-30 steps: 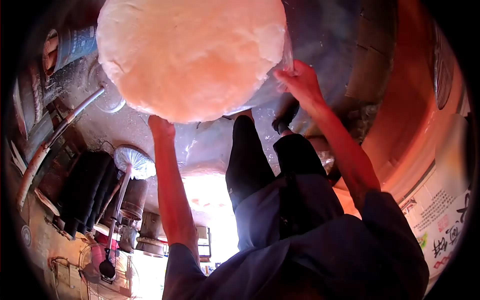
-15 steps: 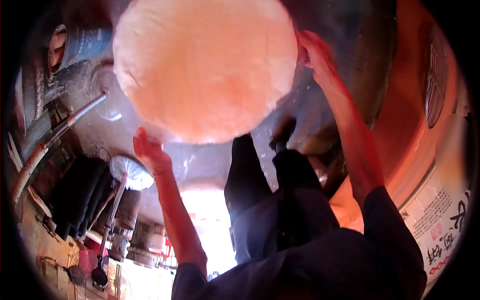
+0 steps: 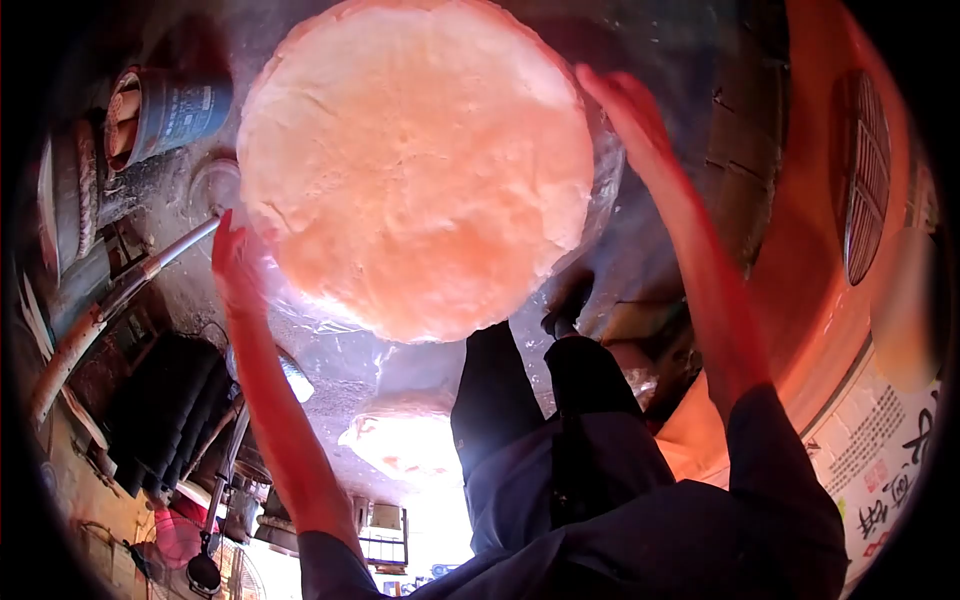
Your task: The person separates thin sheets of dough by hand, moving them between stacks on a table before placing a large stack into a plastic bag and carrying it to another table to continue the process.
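A large, round, pale flatbread (image 3: 415,170) fills the upper middle of the view, its surface slightly wrinkled and lit orange. Shiny clear plastic (image 3: 605,185) shows past its right and lower left edges. My left hand (image 3: 238,265) is beside the bread's left edge, fingers pointing up and apart, a little blurred. On the opposite side, my right hand (image 3: 630,110) stretches its fingers toward the upper right rim, fingertips right at the edge. The bread hides whatever lies beneath its middle.
A blue printed bucket (image 3: 175,115) stands at upper left, near a long pipe-like handle (image 3: 140,275). Below are a dark stack (image 3: 165,410) and a ladle (image 3: 203,572). An orange wall (image 3: 815,240) with an oval grille (image 3: 866,180) curves along the right.
The bread has shifted down in view and looks sharper, with more plastic visible around it. My left hand has moved up and left along its edge; my right hand has stretched its fingers out.
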The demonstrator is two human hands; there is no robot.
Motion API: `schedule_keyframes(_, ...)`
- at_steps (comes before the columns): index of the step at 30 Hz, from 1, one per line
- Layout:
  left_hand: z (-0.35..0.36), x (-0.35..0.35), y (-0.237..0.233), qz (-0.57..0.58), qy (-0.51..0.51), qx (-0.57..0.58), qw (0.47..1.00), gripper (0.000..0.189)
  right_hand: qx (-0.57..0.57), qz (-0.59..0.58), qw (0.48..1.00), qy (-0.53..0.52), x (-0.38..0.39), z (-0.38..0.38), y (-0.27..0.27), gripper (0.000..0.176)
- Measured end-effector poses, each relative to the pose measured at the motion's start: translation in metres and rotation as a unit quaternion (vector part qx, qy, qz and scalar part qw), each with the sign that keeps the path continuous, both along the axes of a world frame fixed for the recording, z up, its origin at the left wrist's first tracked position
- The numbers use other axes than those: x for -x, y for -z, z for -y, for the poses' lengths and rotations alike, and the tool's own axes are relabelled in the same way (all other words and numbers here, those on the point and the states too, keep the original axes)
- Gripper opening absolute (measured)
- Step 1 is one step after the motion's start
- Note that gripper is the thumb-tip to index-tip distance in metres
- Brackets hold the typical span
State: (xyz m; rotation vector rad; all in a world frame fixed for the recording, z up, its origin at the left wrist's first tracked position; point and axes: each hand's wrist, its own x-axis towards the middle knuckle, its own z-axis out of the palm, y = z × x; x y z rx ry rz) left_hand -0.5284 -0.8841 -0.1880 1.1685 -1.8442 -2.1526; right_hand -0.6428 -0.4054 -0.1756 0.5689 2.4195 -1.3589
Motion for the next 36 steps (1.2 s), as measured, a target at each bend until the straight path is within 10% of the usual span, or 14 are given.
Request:
schedule_keyframes(4,0.037,0.038,0.037,0.113,0.221,0.096,0.964,0.029,0.069,0.037,0.990,-0.119,0.071,0.018,0.031,0.036)
schedule_keyframes(9,0.045,0.047,0.034,-0.086,0.142,0.034,0.986,0.012,0.055,-0.071,0.991,-0.102,0.083,0.017,0.043,0.028)
schedule_keyframes(24,0.022,0.069,-0.001,0.028,0.183,0.375,0.909,0.033,-0.128,-0.126,0.982,-0.051,0.046,-0.010,0.052,0.030)
schedule_keyframes(28,-0.006,0.004,-0.007,-0.017,0.065,0.238,0.969,0.040,-0.056,-0.105,0.989,-0.086,0.006,-0.021,0.046,0.038)
schedule_keyframes(31,-0.038,-0.088,0.012,0.110,0.065,0.209,0.970,0.046,0.203,0.206,0.957,-0.023,-0.024,-0.049,0.046,0.044)
schedule_keyframes(36,-0.115,-0.185,0.012,0.181,-0.052,-0.101,0.977,0.042,-0.052,0.134,0.976,-0.166,-0.027,-0.050,0.038,0.053)
